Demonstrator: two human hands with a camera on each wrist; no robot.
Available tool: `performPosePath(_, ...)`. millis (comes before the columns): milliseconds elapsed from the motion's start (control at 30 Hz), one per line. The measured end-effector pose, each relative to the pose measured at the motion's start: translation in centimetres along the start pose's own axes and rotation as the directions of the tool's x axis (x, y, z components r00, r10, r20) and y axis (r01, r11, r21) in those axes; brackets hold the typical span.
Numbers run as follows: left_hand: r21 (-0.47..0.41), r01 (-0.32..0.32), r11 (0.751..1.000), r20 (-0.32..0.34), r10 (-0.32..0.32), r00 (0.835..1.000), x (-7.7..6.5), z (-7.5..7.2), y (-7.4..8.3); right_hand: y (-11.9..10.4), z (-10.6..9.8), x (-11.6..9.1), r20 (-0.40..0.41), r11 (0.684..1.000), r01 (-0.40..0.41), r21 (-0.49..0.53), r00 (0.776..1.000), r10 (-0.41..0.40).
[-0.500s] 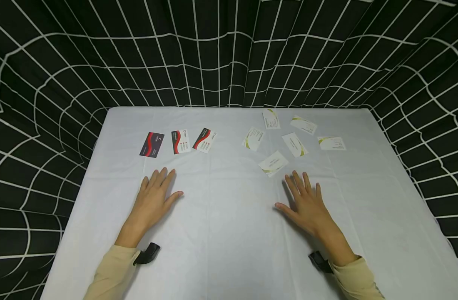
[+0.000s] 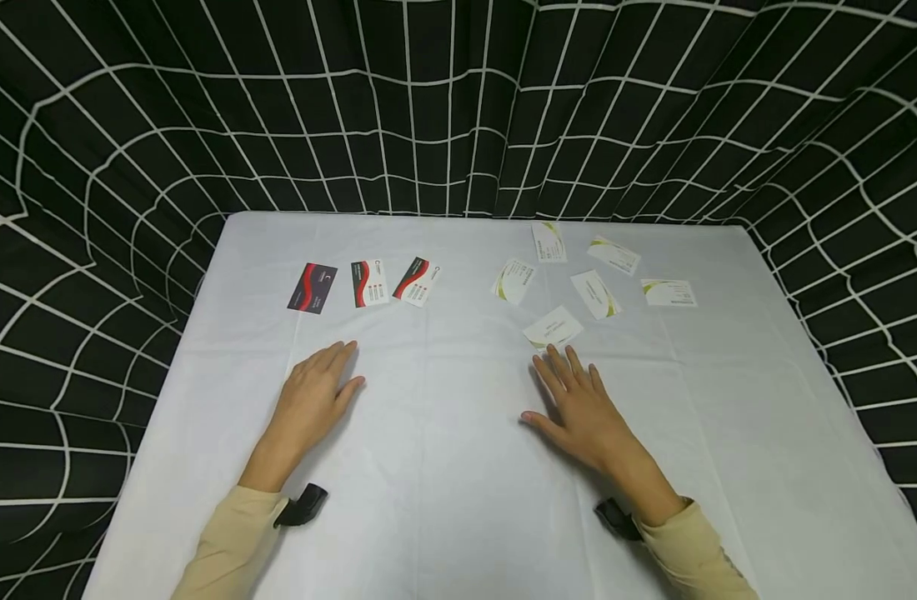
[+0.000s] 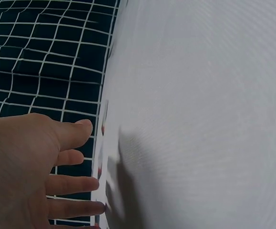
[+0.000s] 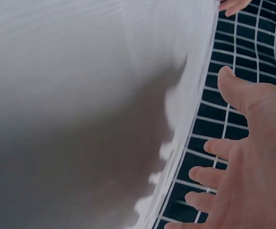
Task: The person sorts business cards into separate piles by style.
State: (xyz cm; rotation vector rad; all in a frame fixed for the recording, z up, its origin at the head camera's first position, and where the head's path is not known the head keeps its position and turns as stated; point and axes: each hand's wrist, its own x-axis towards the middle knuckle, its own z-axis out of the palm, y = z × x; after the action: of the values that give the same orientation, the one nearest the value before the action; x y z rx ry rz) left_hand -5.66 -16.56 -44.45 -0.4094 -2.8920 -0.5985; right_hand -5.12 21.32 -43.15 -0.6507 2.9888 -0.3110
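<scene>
Both hands hover palm down over the white table with nothing in them. In the head view my left hand (image 2: 312,400), fingers straight and close together, lies just below a dark business card (image 2: 313,288) with a red wave. Beside that card are two red, black and white business cards (image 2: 370,283). My right hand (image 2: 582,417) has its fingers spread, the tips right at the lower edge of a white and green business card (image 2: 553,327). Several similar white business cards (image 2: 595,294) lie scattered above it. In the right wrist view the palm (image 4: 257,176) shows bare.
A white cloth (image 2: 443,500) covers the table. Black curtains (image 2: 443,108) with a white grid hang behind it and on both sides. Small black devices (image 2: 303,505) are strapped at both wrists.
My right hand has moved left, from right of the lowest white card to just below it. The left hand's fingers have drawn closer together. The head view has shifted slightly.
</scene>
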Motion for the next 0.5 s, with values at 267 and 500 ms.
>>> performPosePath(267, -0.003, -0.007, 1.0, -0.025, 0.007, 1.0, -0.1, 0.1, -0.1, -2.3, -0.2, 1.7, 0.016, 0.996, 0.085, 0.001, 0.996, -0.085)
performPosePath(500, 0.001, -0.01, 1.0, -0.03, 0.01, 0.999, -0.2, 0.1, 0.0, -3.9, 0.1, 2.9, 0.018, 0.986, 0.166, -0.006, 0.986, -0.166)
